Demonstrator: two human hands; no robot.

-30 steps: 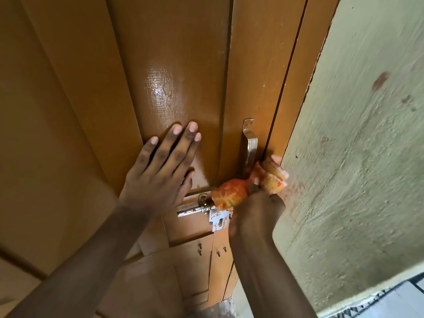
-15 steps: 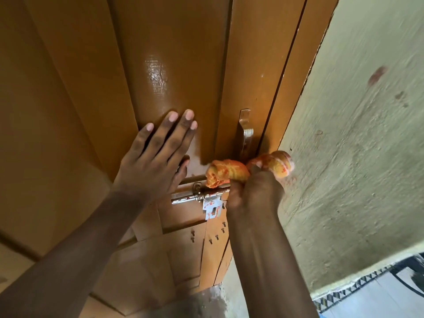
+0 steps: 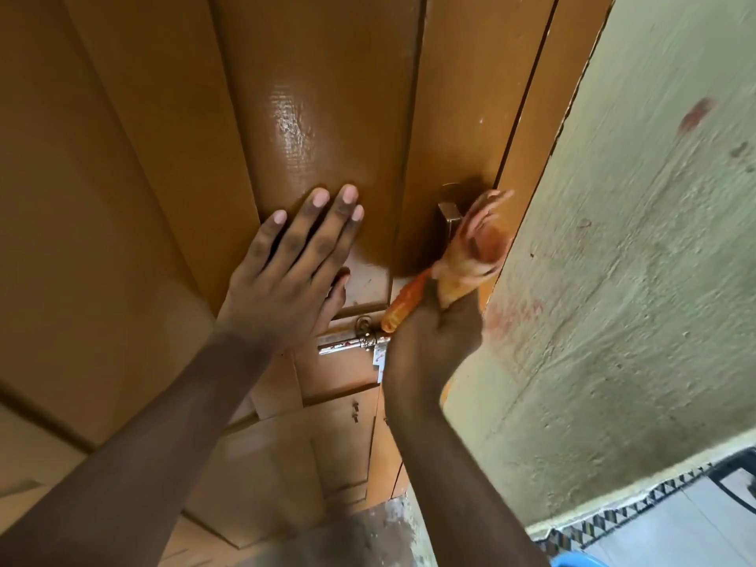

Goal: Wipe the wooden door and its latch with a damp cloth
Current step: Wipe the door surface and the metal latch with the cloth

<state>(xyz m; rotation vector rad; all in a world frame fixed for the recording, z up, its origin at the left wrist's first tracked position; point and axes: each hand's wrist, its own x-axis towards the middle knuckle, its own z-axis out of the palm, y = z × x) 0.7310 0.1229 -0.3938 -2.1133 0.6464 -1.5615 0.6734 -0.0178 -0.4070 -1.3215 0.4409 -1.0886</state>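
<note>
The glossy brown wooden door (image 3: 319,116) is braced by the flat, open left hand (image 3: 292,272); the crumpled orange cloth (image 3: 462,259) is gripped in the right hand (image 3: 429,341), apparently against the blurred metal handle (image 3: 449,216); the horizontal silver bolt latch (image 3: 352,343) lies just below-left, nearer the right hand.

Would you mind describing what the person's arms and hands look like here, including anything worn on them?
Both forearms are bare to the frame's edge: no sleeves, gloves, watch, rings or bracelets show. The left hand has short, pale, unpainted fingernails. The right hand is seen from the back, its fingers blurred, so its nails cannot be judged.
</note>
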